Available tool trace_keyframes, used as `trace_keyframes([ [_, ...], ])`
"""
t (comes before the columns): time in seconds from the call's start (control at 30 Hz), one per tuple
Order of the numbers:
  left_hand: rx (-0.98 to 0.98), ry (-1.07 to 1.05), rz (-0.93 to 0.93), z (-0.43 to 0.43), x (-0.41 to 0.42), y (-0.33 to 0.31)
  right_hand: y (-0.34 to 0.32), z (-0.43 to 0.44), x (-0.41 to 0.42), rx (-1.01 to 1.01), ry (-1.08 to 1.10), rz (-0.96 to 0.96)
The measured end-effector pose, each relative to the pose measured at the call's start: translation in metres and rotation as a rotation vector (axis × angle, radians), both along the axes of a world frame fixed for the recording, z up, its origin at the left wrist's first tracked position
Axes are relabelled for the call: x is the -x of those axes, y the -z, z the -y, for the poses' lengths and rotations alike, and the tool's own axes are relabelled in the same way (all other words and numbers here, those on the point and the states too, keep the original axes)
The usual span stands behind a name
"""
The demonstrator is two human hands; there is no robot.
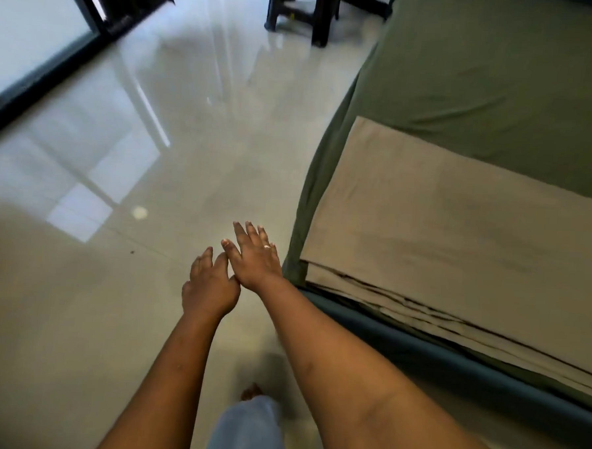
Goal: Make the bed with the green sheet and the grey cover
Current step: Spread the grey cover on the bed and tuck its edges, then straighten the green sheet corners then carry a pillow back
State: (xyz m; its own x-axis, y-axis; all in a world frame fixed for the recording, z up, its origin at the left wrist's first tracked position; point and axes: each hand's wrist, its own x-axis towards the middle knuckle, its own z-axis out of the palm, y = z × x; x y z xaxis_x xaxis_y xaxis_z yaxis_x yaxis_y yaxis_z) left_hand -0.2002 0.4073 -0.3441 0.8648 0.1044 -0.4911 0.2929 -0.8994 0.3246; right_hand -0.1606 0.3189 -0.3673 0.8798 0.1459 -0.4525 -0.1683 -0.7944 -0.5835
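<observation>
The green sheet (484, 73) lies spread over the bed and hangs down its side. The grey cover (458, 239) lies folded on the sheet, at the near edge. Just beside the bed, above the floor (95, 299), the left hand (209, 285) and the right hand (257, 256) touch each other, fingers stretched loosely, holding nothing.

Single head-worn view, wide-angle: faces forward, steeply down; floor (95, 299) left, bed (415, 347) edge close at right.

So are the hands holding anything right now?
Nothing. The left hand and right hand are open above the floor, not touching the folded grey cover.
</observation>
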Motion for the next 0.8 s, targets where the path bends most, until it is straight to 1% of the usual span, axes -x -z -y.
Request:
trace_keyframes([
  [0.1,-0.012,0.039,0.066,0.021,-0.019,-0.034,-0.033,0.019,-0.015,0.005,0.073,0.027],
  [0.17,-0.035,0.076,0.107,0.037,-0.038,-0.056,-0.056,0.037,-0.029,0.057,0.07,0.047],
  [0.27,-0.076,0.132,0.205,0.069,-0.074,-0.096,-0.098,0.08,-0.055,0.125,0.111,0.09],
  [0.43,-0.125,0.246,0.357,0.129,-0.129,-0.157,-0.166,0.156,-0.092,0.243,0.171,0.218],
  [0.53,-0.122,0.294,0.427,0.152,-0.152,-0.182,-0.194,0.186,-0.113,0.266,0.23,0.235],
  [0.67,-0.115,0.331,0.452,0.16,-0.181,-0.196,-0.216,0.191,-0.141,0.301,0.24,0.243],
  [0.8,-0.097,0.384,0.436,0.145,-0.223,-0.2,-0.221,0.167,-0.181,0.298,0.259,0.228],
])
